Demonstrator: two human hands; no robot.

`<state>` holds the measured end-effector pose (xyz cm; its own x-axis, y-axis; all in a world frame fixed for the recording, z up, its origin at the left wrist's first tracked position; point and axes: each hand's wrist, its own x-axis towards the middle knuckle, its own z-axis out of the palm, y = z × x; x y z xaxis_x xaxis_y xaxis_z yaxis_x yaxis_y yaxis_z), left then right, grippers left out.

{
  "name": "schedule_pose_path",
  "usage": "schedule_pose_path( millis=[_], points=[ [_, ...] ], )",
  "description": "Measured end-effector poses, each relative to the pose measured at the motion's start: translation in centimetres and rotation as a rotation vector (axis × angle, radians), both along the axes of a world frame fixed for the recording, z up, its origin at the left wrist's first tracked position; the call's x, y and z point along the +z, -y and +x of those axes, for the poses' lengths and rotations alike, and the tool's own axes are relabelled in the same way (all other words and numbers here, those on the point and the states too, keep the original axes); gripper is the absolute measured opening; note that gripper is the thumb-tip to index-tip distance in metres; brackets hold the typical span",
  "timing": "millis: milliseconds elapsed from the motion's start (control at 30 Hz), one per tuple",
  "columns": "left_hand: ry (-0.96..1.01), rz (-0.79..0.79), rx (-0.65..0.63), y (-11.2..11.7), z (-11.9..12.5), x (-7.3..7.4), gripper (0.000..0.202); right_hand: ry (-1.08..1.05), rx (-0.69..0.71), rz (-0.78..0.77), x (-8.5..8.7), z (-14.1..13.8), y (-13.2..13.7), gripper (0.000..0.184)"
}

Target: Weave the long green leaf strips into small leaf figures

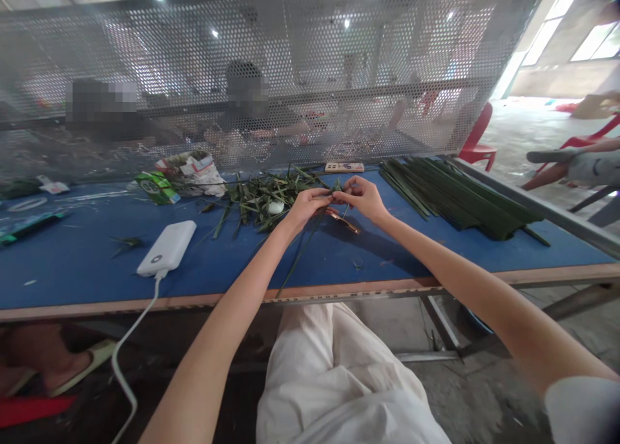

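left hand (304,211), right hand (361,198): together, pinching leaf strip (303,253) | leaf stack (455,195) far right, within reach | scraps (261,201) far left, kept aside

Bench top (92,263): blue, smooth, matt, maybe painted board, can't tell. Bench edge (116,304): bare wood, metal frame under it. Screen (271,63): perforated grey sheet metal, dull. Power bank (167,249): white plastic, smooth, slight gloss. Its cable (138,340): white, smooth, rubbery look. Leaf strips (450,195): dark green, fibrous, faint waxy sheen. Wrapper (191,176): crumpled printed paper or plastic, can't tell. Trousers (334,366): off-white cloth, matt. Chair (477,137): red plastic, moulded, light sheen. Floor (465,392): rough grey concrete.
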<state>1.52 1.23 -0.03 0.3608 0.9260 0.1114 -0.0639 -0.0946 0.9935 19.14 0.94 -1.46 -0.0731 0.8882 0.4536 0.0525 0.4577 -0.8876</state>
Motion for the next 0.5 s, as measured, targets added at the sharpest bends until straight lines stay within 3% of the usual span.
schedule_pose_path(
  millis=[200,500],
  points=[
    [0.036,-0.026,0.109,-0.64,-0.43,0.09,0.02,-0.03,0.113,-0.066,0.23,0.12,0.19,0.044],
    [0.052,-0.067,0.037,-0.68,-0.33,-0.1,0.019,0.001,-0.019,-0.008,-0.37,0.0,-0.43,0.042]
  ],
)
